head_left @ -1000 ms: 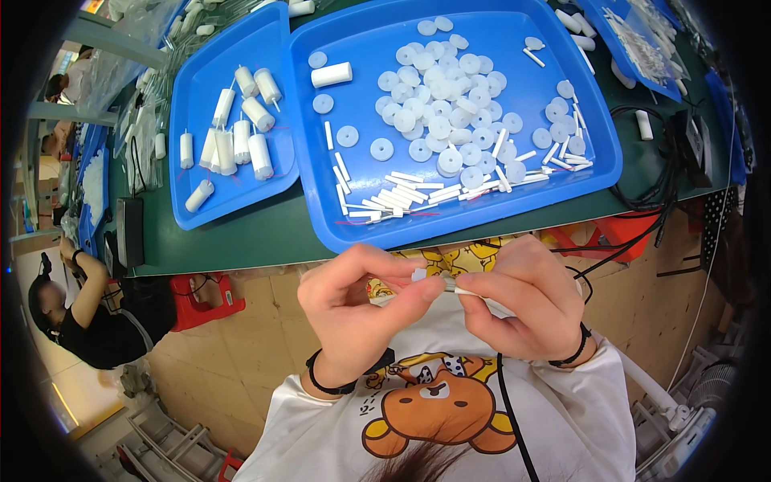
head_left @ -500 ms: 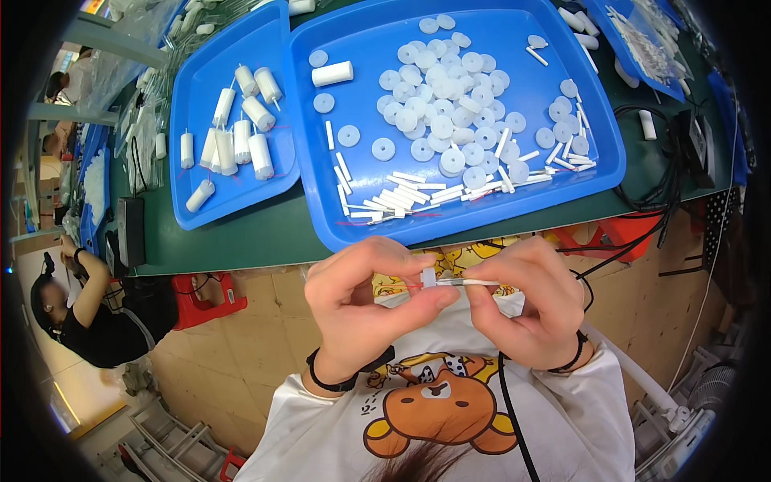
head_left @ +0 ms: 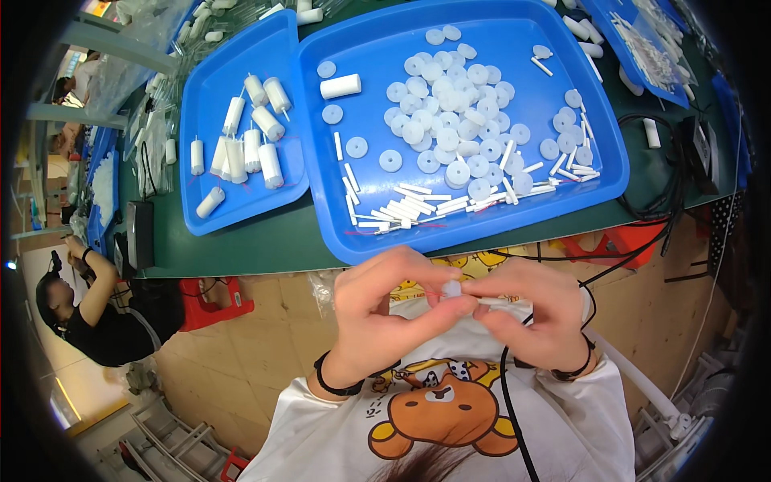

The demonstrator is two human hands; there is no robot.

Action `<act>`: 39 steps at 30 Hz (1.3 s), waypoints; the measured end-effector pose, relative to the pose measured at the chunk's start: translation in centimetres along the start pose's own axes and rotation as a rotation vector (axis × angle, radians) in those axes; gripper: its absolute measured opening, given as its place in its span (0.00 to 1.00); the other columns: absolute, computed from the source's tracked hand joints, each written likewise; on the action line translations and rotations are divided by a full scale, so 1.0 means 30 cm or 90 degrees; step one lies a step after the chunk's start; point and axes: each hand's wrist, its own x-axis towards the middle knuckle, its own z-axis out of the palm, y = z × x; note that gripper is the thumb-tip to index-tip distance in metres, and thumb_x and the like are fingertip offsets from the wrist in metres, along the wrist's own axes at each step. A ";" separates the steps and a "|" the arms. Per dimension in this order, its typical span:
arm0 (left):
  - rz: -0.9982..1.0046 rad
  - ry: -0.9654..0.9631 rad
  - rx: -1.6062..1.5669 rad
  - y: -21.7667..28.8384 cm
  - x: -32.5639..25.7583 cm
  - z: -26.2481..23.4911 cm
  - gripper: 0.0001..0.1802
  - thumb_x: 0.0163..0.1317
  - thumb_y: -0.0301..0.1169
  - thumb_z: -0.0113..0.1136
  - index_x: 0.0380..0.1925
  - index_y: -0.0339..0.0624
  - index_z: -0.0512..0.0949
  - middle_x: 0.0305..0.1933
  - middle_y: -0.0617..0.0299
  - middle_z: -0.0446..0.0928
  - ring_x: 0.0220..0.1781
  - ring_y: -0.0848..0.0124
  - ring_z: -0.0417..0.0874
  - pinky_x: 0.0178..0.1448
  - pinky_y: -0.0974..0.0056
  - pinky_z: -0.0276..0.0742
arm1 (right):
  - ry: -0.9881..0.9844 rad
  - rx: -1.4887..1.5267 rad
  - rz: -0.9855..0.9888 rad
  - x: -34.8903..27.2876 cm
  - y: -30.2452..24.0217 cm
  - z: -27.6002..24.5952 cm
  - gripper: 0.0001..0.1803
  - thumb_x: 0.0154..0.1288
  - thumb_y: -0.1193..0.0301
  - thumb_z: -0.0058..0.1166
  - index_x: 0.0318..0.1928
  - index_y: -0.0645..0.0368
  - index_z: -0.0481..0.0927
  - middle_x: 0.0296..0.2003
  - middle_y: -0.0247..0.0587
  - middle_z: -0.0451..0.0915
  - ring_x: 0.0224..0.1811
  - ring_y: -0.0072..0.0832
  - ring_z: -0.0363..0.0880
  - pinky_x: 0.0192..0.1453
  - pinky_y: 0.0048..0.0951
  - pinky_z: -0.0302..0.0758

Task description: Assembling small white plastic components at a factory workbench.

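Pinched between the thumb and forefinger of my left hand point(head_left: 393, 299) is a translucent white plastic disc point(head_left: 451, 288), seen nearly edge on. My right hand point(head_left: 536, 309) grips a thin white rod point(head_left: 502, 300) by its fingertips, its left end up against the disc. Whether the rod has passed into the disc's hole is hidden by my fingers. A fine red wire point(head_left: 431, 295) shows on the left-hand side of the disc. Both hands are held close together over my lap, just in front of the big blue tray point(head_left: 482, 221).
The big tray bears loose discs point(head_left: 446, 104) and short white rods point(head_left: 405, 207). A smaller blue tray point(head_left: 197, 96) to its left has several white cylinders point(head_left: 271, 165). Black cables point(head_left: 671, 193) trail over the green table point(head_left: 241, 257). A person point(head_left: 104, 309) sits at far left.
My hands have come closer together and shifted slightly right and down. The rod's metal part, visible between disc and right fingers before, is now covered. The whole view has shifted a little.
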 end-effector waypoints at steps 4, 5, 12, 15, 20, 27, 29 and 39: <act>-0.048 -0.048 -0.066 0.018 0.006 0.026 0.32 0.43 0.25 0.75 0.49 0.36 0.71 0.24 0.63 0.77 0.27 0.76 0.78 0.33 0.72 0.73 | -0.092 0.357 0.282 -0.005 -0.011 -0.054 0.16 0.63 0.79 0.52 0.52 0.64 0.71 0.33 0.37 0.81 0.36 0.20 0.80 0.43 0.24 0.74; -0.047 -0.071 -0.068 0.024 0.008 0.029 0.35 0.43 0.27 0.76 0.52 0.36 0.68 0.24 0.63 0.77 0.27 0.76 0.78 0.34 0.72 0.72 | -0.112 0.347 0.273 -0.009 -0.008 -0.062 0.17 0.63 0.79 0.52 0.53 0.64 0.69 0.34 0.37 0.81 0.36 0.20 0.80 0.44 0.24 0.73; -0.049 -0.165 -0.062 0.034 0.008 0.038 0.41 0.43 0.31 0.77 0.56 0.39 0.63 0.24 0.65 0.76 0.27 0.78 0.76 0.36 0.73 0.72 | -0.223 0.352 0.276 -0.019 -0.002 -0.110 0.20 0.62 0.80 0.53 0.54 0.64 0.65 0.34 0.38 0.81 0.38 0.19 0.79 0.49 0.24 0.70; -0.102 -0.199 -0.051 0.033 0.006 0.056 0.45 0.38 0.29 0.79 0.56 0.37 0.62 0.25 0.64 0.78 0.28 0.76 0.76 0.36 0.72 0.66 | -0.217 0.355 0.255 -0.035 0.018 -0.118 0.19 0.62 0.80 0.53 0.53 0.64 0.66 0.34 0.37 0.80 0.39 0.19 0.78 0.49 0.24 0.70; -0.119 -0.204 -0.052 0.032 0.011 0.077 0.43 0.42 0.30 0.77 0.56 0.35 0.62 0.26 0.61 0.78 0.29 0.74 0.77 0.37 0.72 0.68 | -0.199 0.344 0.237 -0.045 0.036 -0.128 0.17 0.61 0.81 0.54 0.50 0.64 0.68 0.35 0.36 0.79 0.40 0.20 0.78 0.50 0.25 0.70; -0.037 -0.092 0.003 0.024 0.031 0.067 0.27 0.50 0.21 0.66 0.52 0.36 0.69 0.31 0.59 0.79 0.34 0.69 0.78 0.44 0.65 0.73 | -0.141 0.344 0.225 -0.063 0.046 -0.161 0.14 0.60 0.82 0.55 0.46 0.64 0.69 0.38 0.41 0.81 0.45 0.23 0.79 0.52 0.26 0.70; 0.072 -0.054 0.199 0.034 0.069 0.070 0.23 0.48 0.21 0.64 0.47 0.37 0.72 0.35 0.58 0.78 0.39 0.65 0.76 0.47 0.62 0.71 | -0.126 0.331 0.222 -0.069 0.055 -0.174 0.14 0.60 0.82 0.54 0.45 0.64 0.69 0.38 0.41 0.82 0.45 0.24 0.79 0.52 0.27 0.70; 0.167 0.008 0.586 -0.020 0.085 0.145 0.16 0.45 0.30 0.69 0.38 0.47 0.81 0.37 0.69 0.76 0.41 0.69 0.72 0.52 0.59 0.62 | 0.146 0.368 0.108 -0.104 0.089 -0.306 0.14 0.56 0.78 0.54 0.42 0.66 0.67 0.32 0.46 0.79 0.36 0.30 0.82 0.39 0.27 0.77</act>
